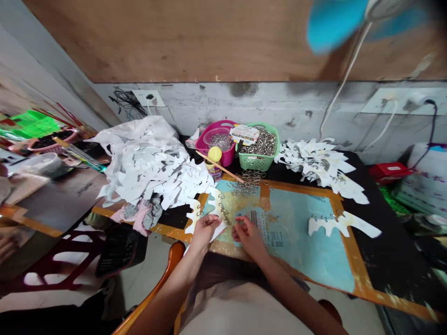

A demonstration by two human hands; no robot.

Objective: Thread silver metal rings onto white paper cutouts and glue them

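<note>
My left hand (206,229) is closed, thumb and fingers pinching a white cut-out piece with a scalloped edge (215,209) at the table's near edge. Several metal rings or clips (224,213) lie along that piece's right side, just beyond my fingertips. A second white scalloped piece (191,218) is to the left, with small metal rings on it. My right hand (248,236) hovers close by on the right, its fingers curled together at the tips; whatever they hold is too small to make out. Beyond both hands lies a loose heap of metal clips (248,181).
A big pile of white cut-outs (150,163) stands left. At the back are a pink basket (228,159) and a green basket (259,163) of metal parts, with a yellow-lidded can (213,168) and stick in front. More cut-outs (317,163) lie right. A blue fan (331,23) hangs above.
</note>
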